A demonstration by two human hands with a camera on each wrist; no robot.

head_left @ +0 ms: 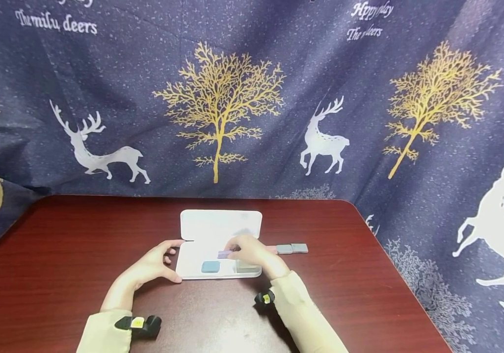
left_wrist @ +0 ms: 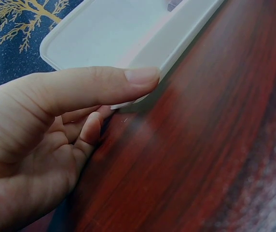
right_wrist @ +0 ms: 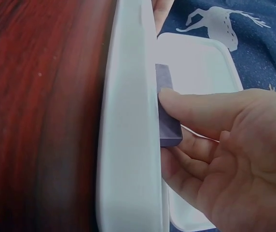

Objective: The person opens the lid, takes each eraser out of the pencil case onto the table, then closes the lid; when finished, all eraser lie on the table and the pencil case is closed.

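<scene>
A white hinged case (head_left: 188, 264) lies on the table with its lid (head_left: 209, 224) raised at the back. My left hand (head_left: 152, 264) spans the case's left end, thumb at the front corner and forefinger at the back one. In the left wrist view the thumb (left_wrist: 104, 87) lies along the white rim. Over the case, my right hand (head_left: 249, 252) pinches a purple rectangular block (right_wrist: 169, 121) between thumb and fingers. A blue block (head_left: 210, 266) sits inside the case near the front. Further right in it, a greyish block (head_left: 247, 267) is partly hidden by the right wrist.
To the right of the case, a pink piece (head_left: 272, 249), a grey-green block (head_left: 284, 249) and a grey block (head_left: 299, 248) lie in a row on the reddish-brown table (head_left: 79, 250). A dark blue cloth (head_left: 260, 166) with deer and trees hangs behind the table.
</scene>
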